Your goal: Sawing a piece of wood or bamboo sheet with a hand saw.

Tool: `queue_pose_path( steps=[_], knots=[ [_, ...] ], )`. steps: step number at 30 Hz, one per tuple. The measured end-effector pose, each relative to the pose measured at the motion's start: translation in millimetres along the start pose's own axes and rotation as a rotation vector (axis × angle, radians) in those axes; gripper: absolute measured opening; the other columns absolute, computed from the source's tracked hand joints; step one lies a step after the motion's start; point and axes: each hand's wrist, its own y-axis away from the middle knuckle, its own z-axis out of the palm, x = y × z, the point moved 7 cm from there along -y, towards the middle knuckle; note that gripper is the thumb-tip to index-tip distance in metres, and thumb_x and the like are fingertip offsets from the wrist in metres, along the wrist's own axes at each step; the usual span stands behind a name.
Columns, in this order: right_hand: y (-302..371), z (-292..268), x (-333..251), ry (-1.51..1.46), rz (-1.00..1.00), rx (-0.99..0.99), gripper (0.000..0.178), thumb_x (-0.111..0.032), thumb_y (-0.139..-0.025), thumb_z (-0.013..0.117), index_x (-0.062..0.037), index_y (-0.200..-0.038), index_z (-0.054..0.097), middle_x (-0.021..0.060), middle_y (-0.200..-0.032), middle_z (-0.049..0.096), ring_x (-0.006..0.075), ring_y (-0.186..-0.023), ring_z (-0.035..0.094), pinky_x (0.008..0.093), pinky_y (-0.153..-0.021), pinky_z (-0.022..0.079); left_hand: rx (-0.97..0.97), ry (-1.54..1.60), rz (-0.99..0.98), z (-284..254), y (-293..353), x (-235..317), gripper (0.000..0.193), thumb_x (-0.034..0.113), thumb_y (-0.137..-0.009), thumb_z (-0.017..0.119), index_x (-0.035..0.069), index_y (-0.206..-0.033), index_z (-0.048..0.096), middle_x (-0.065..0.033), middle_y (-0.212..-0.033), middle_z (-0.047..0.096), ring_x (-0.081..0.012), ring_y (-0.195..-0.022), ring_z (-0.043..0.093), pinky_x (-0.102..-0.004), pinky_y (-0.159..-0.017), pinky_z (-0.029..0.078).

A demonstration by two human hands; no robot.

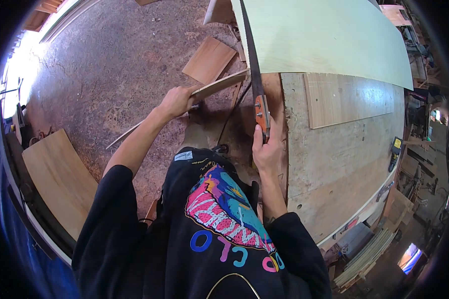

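My right hand (268,152) is wrapped round the orange handle of a handsaw (255,62), whose long dark blade points away from me. The blade lies at the left edge of a large pale plywood sheet (329,37), close to its near corner. My left hand (177,102) grips the near end of a narrow wooden strip (219,84). The far end of that strip reaches the saw blade beside the sheet's corner. Whether the strip is still joined to the sheet, I cannot tell.
The sheet rests on a wooden worktable (334,169), next to a smaller board (346,99). A yellow and black tool (395,149) lies at the table's right edge. On the floor are a square offcut (209,60) and, at left, a larger panel (62,179). Slats (366,259) are stacked at lower right.
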Motion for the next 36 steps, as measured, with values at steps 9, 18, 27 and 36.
queue_pose_path(
  steps=[9,18,27,36],
  knots=[
    [-13.9,-13.0,-5.3,-0.092,0.105,-0.093,0.037,-0.011,-0.093,0.064,0.0021,-0.127,0.057,0.0178,-0.107,0.070,0.0305,-0.092,0.070,0.0356,-0.081,0.054,0.062,0.102,0.001,5.7,1.0,2.7,0.043,0.017,-0.088,0.057,0.015,-0.131,0.059,-0.0239,-0.102,0.067,-0.0437,-0.095,0.063,-0.0516,-0.083,0.052],
    [47.8,-84.4,-5.8,-0.294,0.469,0.060,0.028,-0.014,-0.099,0.059,-0.0014,-0.123,0.050,0.0015,-0.075,0.055,0.0072,-0.056,0.048,0.0243,-0.054,0.045,-0.402,0.727,-0.477,78.9,-19.9,-67.9,0.080,0.073,-0.092,0.041,0.003,-0.123,0.065,-0.0168,-0.113,0.069,-0.0313,-0.101,0.067,-0.0456,-0.090,0.052],
    [73.3,-129.0,-74.5,-0.137,0.547,0.125,0.025,-0.010,-0.097,0.055,0.0034,-0.117,0.051,0.0069,-0.073,0.055,0.0140,-0.055,0.052,0.0289,-0.054,0.049,0.072,0.800,0.382,99.5,-143.1,49.6,0.051,0.043,-0.102,0.043,0.001,-0.121,0.064,-0.0223,-0.125,0.061,-0.0376,-0.117,0.057,-0.0433,-0.102,0.044],
    [50.3,-195.5,-175.1,0.352,0.470,-0.226,0.049,-0.012,-0.089,0.068,0.0085,-0.130,0.051,0.0173,-0.097,0.068,0.0211,-0.081,0.064,0.0335,-0.075,0.052,-0.358,0.728,0.582,128.1,-184.7,78.2,0.046,0.041,-0.103,0.043,0.003,-0.121,0.062,-0.0214,-0.123,0.062,-0.0383,-0.112,0.057,-0.0435,-0.097,0.046]
  ],
)
